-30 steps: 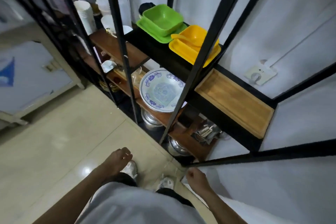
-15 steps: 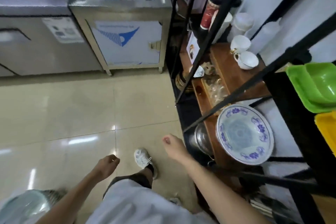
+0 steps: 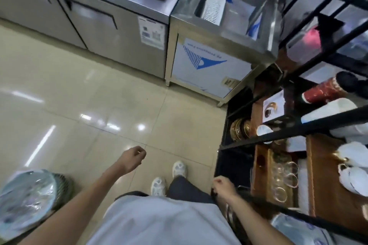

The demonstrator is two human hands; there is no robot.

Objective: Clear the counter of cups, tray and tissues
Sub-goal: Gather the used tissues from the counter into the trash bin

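My left hand (image 3: 133, 158) hangs over the tiled floor with its fingers curled and nothing in it. My right hand (image 3: 224, 187) is a loose fist beside the black shelf rack (image 3: 278, 137), also holding nothing. White cups (image 3: 352, 177) rest on a wooden shelf board at the right. Glass cups (image 3: 282, 179) lie in a wooden tray (image 3: 258, 167) one level lower. A stack of white paper cups (image 3: 214, 11) stands in the steel sink unit (image 3: 221, 34) ahead. No tissues show.
Steel under-counter cabinets (image 3: 89, 20) run along the far side. A bin lined with a plastic bag (image 3: 25, 199) sits at the lower left. A red cup stack (image 3: 326, 89) and a blue-patterned plate (image 3: 306, 230) are on the rack. Glossy floor tiles (image 3: 79, 105) lie between.
The view has swung left, from the rack's green and yellow dishes and wooden tray to the floor and steel units. Both hands stay down and hold nothing.
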